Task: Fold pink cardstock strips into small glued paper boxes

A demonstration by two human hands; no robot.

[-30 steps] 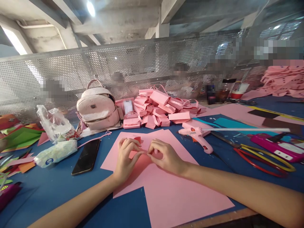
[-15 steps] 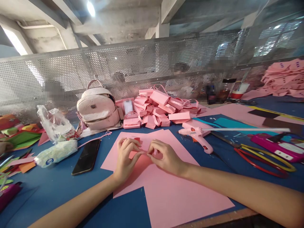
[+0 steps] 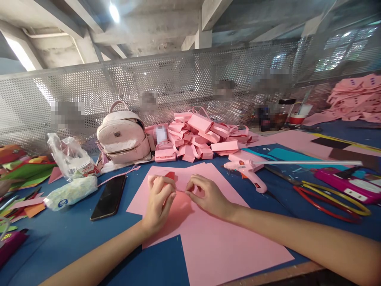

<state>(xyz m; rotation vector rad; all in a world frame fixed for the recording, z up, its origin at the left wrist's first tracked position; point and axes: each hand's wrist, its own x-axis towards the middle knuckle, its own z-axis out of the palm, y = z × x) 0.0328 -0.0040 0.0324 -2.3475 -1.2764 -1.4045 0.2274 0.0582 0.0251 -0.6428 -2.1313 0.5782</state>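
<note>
- Two hands work at the middle of the blue table (image 3: 59, 242), over large pink paper sheets (image 3: 214, 246).
- Left hand (image 3: 159, 202): fingers curled and pressed down on a small folded pink paper piece (image 3: 175, 183); a red corner shows just above the knuckles.
- Right hand (image 3: 208, 196): thumb and forefinger pinched together on the near edge of the same piece, just beside the left fingertips. The two hands are close together, almost touching.
- Location of the piece: flat on the pink sheets, between the two hands, well short of the pile of finished pink boxes (image 3: 205, 137).
- Judgement on the step in hand: a fold is being set. The left hand should keep the piece flat while the right draws the crease tight along the edge; uneven pressure would likely skew the fold.
- Nearby: glue gun (image 3: 248, 169) to the right, apart from the hands; scissors (image 3: 330, 196) farther right; black phone (image 3: 108, 196) to the left; pink backpack (image 3: 122, 137) behind it.
- Glue stick state cannot be told.
</note>
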